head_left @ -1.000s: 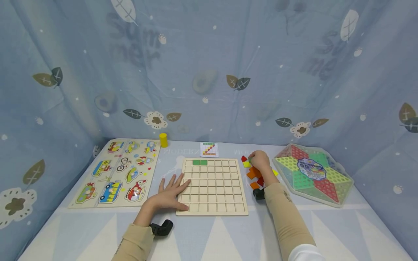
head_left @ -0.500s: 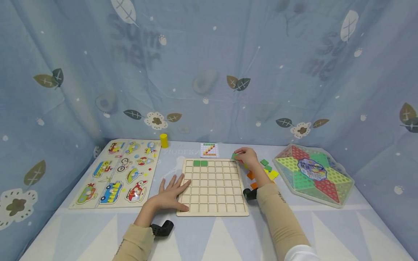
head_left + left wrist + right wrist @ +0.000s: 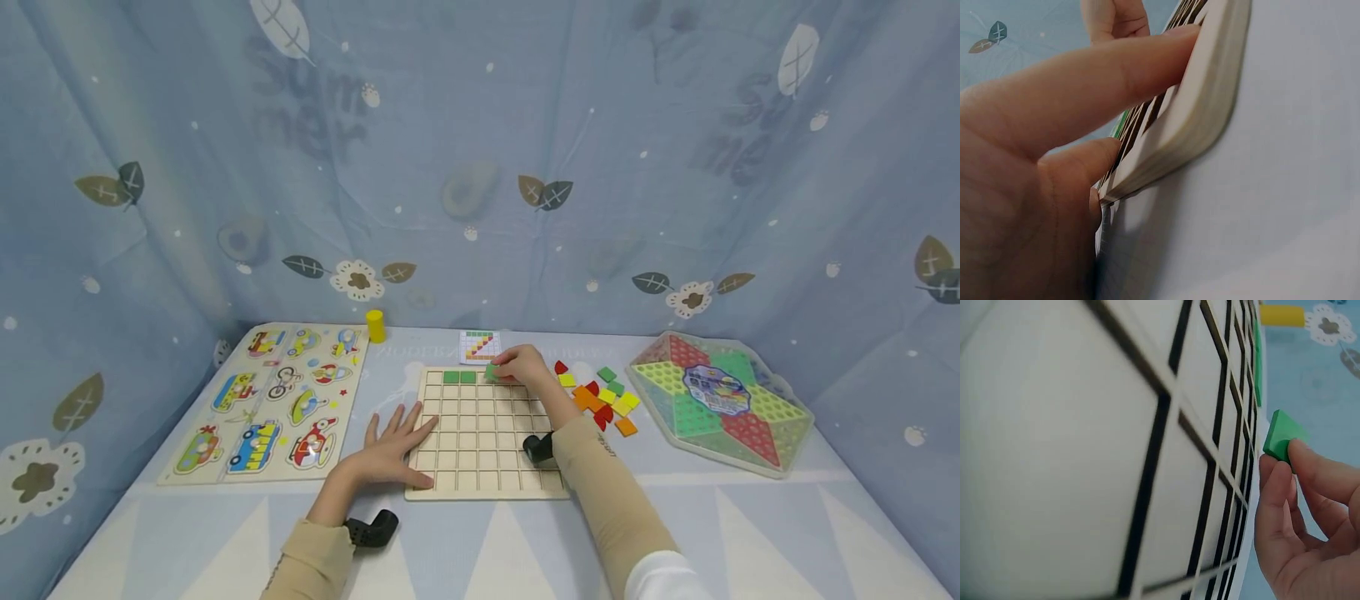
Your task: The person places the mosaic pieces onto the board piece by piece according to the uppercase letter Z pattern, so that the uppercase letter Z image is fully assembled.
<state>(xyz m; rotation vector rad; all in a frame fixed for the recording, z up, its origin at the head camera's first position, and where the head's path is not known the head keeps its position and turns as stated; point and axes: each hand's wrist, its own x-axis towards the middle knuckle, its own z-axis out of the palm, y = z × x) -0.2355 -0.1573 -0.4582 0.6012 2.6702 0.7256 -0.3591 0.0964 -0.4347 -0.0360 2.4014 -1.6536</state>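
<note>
My right hand (image 3: 522, 367) pinches a green square tile (image 3: 1284, 434) between thumb and fingertips, over the far row of a wooden grid board (image 3: 487, 433). Two green tiles (image 3: 459, 377) sit side by side in that row, left of the held one. With fingers spread, my left hand (image 3: 386, 450) rests on the board's left edge; its thumb (image 3: 1147, 59) lies along the near corner in the left wrist view. Behind the board lies a small pattern card (image 3: 480, 347) with green, red, yellow and orange shapes on a grid.
Loose red, yellow, orange and green pieces (image 3: 600, 400) are scattered right of the board. Farther right lies a hexagonal game box (image 3: 720, 400). A vehicle puzzle board (image 3: 277, 400) is at the left, with a yellow cylinder (image 3: 376, 326) by its far corner. A curtain (image 3: 480, 167) hangs behind.
My right hand has carried the green tile leftward from the loose pieces to above the board's far row. The left hand stays in place on the board.
</note>
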